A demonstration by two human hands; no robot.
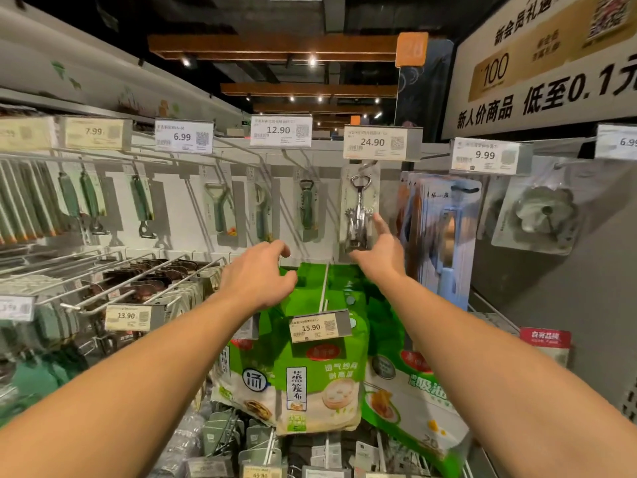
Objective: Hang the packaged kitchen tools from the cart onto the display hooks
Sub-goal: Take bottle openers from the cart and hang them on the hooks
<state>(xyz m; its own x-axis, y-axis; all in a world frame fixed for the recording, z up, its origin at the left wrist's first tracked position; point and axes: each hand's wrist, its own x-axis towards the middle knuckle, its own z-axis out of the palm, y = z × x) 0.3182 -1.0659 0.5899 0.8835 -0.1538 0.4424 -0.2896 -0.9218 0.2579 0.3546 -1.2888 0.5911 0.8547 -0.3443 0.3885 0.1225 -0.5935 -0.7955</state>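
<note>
corkscrew pack (359, 208): clear, metal tool, hung | right hand (381, 253) fingers straight, touching | left hand (256, 274) loosely curled, empty

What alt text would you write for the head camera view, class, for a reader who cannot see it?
Two bare arms reach toward a shop's hook display: the right hand touches a packaged corkscrew hanging under a 24.90 price tag, while the left hand hovers empty with fingers curled. Green-handled tools hang to the left; green bags hang below.
</note>
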